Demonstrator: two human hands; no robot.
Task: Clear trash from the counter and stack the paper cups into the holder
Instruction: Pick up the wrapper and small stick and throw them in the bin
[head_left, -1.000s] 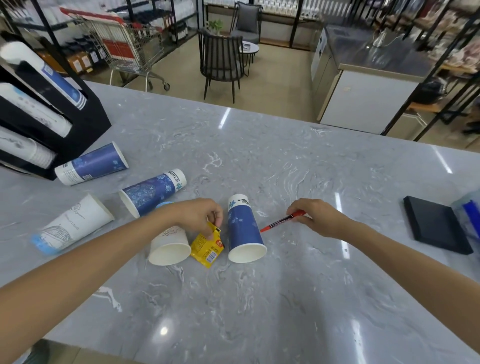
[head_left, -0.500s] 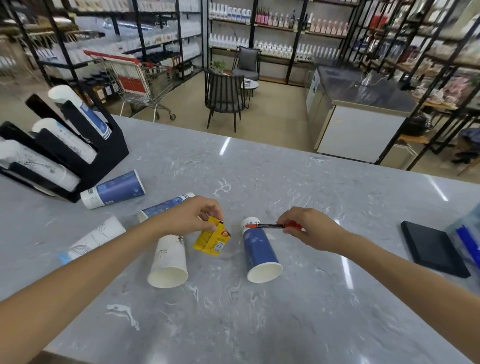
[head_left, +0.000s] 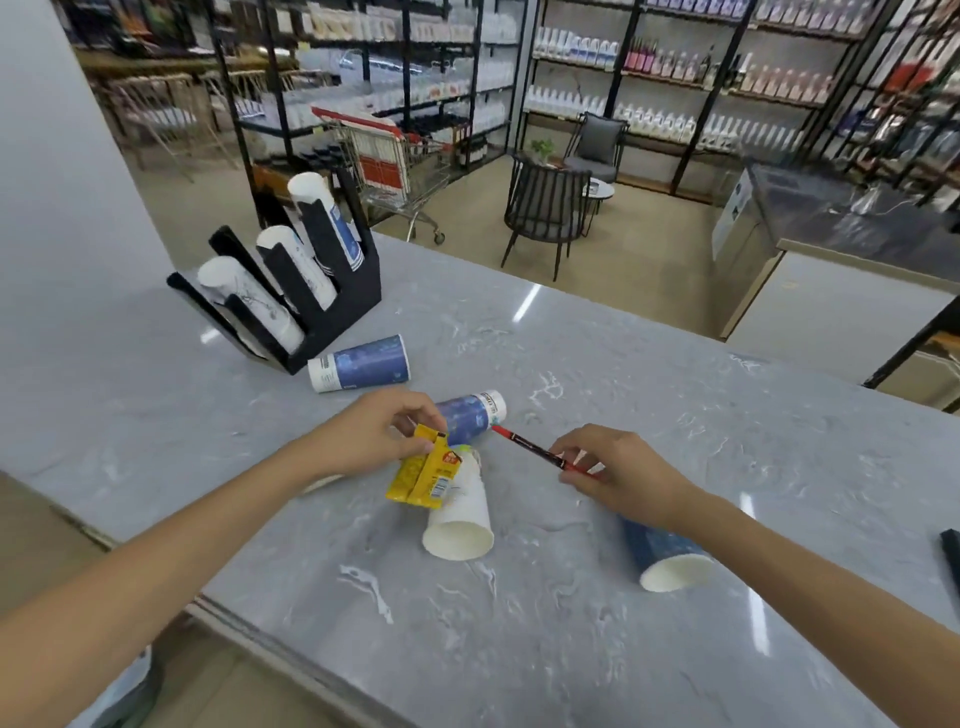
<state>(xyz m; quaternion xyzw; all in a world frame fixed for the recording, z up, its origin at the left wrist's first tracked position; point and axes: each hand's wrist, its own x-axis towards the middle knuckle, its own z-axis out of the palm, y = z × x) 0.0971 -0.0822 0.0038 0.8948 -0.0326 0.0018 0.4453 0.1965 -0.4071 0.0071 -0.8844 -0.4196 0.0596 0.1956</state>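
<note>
My left hand (head_left: 371, 439) pinches a yellow snack wrapper (head_left: 423, 473) lifted above the grey marble counter (head_left: 571, 597). My right hand (head_left: 618, 467) holds a red pen (head_left: 530, 447) pointing up and left. Paper cups lie on their sides: a white one (head_left: 460, 519) below the wrapper, a blue one (head_left: 470, 415) behind my left hand, another blue one (head_left: 361, 364) near the holder, and a blue one (head_left: 667, 558) partly under my right forearm. The black cup holder (head_left: 343, 306) at the back left carries three stacks of cups.
A black flat object (head_left: 953, 566) lies at the counter's right edge. The counter's front edge runs diagonally at lower left, with floor beyond it. Past the counter stand a shopping cart (head_left: 389, 161), a black chair (head_left: 545, 213) and shelving.
Both hands rose from the counter, the left carrying the yellow wrapper and the right the red pen. My view swung up and left, bringing the whole holder into sight.
</note>
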